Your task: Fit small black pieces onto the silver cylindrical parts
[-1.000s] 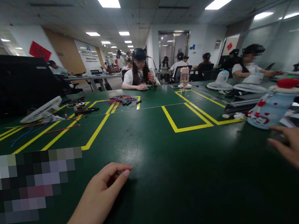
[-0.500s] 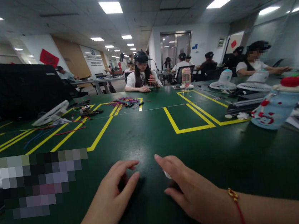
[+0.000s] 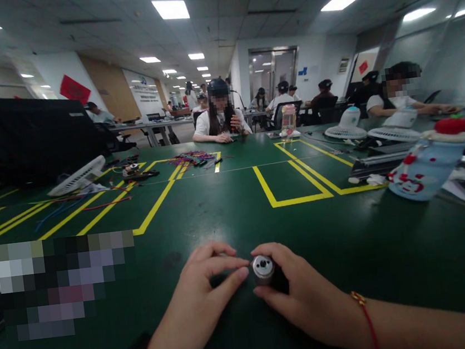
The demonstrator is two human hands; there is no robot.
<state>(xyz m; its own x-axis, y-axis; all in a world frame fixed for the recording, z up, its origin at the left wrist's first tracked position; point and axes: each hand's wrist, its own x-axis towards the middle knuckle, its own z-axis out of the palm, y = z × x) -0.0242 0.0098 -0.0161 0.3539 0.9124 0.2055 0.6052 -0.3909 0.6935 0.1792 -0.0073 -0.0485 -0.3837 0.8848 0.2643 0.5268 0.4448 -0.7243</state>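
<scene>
The right hand (image 3: 309, 294) now grips a small metal cylinder (image 3: 264, 268) in closed fingers; the left hand (image 3: 206, 289) has come alongside, its loosely curled fingertips touching it above the green bench (image 3: 350, 250).

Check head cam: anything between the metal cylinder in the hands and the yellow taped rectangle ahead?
Nothing: in the head view only bare green table lies between the small metal cylinder and the yellow taped rectangle.

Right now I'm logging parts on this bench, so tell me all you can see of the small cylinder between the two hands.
The cylinder is small and metallic-looking, silver at the end that faces the camera, with a dark hole in the middle of that end; its body behind looks black. It sits low over the green table, near the front edge. The right hand wraps it, thumb below; the left hand touches its side with a fingertip. Finer detail is too small to tell.
</scene>
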